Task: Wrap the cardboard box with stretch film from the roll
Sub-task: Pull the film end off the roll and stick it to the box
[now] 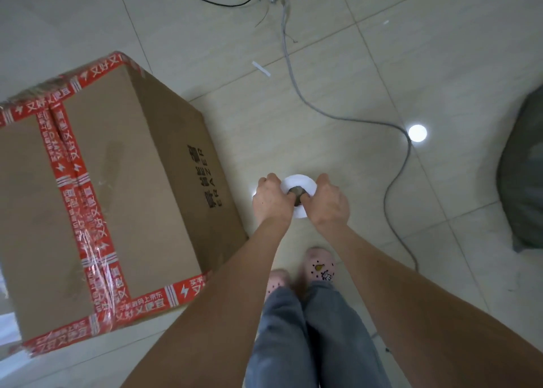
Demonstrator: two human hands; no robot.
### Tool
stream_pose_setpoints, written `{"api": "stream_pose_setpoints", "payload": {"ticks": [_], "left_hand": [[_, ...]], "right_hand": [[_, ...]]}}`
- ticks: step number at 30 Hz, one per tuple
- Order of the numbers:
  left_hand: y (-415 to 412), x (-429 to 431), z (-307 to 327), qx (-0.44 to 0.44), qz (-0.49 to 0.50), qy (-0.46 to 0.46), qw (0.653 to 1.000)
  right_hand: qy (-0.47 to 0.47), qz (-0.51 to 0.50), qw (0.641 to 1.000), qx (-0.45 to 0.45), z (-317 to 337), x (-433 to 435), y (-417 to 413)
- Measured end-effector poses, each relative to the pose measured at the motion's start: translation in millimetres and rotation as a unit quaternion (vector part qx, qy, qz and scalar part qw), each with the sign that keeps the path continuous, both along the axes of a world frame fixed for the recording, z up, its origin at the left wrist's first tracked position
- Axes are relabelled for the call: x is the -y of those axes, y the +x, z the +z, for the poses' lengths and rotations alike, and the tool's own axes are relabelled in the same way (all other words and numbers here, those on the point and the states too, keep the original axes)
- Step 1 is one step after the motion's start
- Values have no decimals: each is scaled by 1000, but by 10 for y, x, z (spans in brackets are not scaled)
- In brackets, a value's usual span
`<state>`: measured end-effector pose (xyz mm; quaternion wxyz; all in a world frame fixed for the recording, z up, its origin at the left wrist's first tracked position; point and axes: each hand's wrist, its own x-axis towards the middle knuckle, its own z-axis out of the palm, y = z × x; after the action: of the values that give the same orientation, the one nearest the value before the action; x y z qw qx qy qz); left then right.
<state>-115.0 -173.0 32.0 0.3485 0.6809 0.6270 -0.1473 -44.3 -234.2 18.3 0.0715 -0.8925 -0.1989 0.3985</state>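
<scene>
Left hand [271, 201], right hand [327, 203] grip roll [298, 181]; box [117, 182] left, cable [409, 152] right.

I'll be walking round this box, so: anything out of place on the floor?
A grey cable snakes loose across the floor, right of the roll, a tripping risk; a stray white strip lies beyond the box.

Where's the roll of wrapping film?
In the head view, the roll is near the middle, gripped between the left hand and right hand, right of the cardboard box.
</scene>
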Motion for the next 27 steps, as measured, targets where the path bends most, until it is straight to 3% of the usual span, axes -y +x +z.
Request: {"api": "stream_pose_setpoints", "payload": {"ticks": [12, 27], "left_hand": [[-476, 737, -225, 32, -79, -14, 996], [-491, 1696, -679, 70, -126, 42, 989]], "right_hand": [[0, -100, 995, 24, -216, 883, -592], [46, -185, 980, 63, -581, 1904, -712]]}}
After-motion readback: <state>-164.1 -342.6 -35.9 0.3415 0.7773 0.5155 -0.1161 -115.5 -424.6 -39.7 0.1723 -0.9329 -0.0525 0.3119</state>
